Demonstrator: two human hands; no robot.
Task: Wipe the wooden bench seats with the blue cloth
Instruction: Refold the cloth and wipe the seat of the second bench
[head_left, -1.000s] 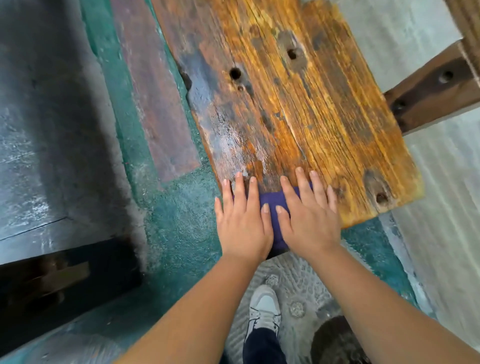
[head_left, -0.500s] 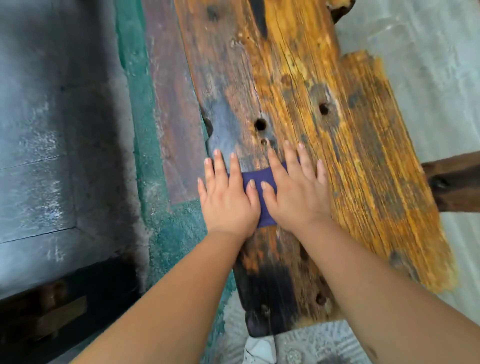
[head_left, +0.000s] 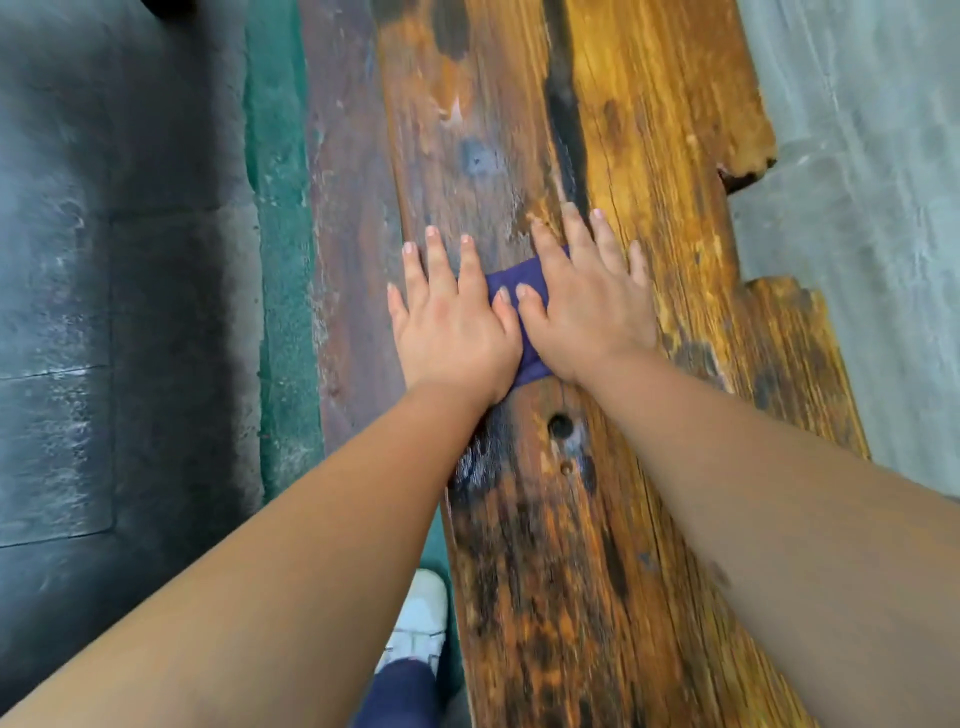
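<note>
Both flat hands, left hand and right hand, have pushed the blue cloth farther along the wooden bench seat; more is wiped.

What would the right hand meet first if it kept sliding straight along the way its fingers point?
Probably nothing raised: the right hand, flat on the blue cloth, points up the wooden bench seat, so bare plank and its dark crack come first. The way looks free as far as the picture shows.
</note>
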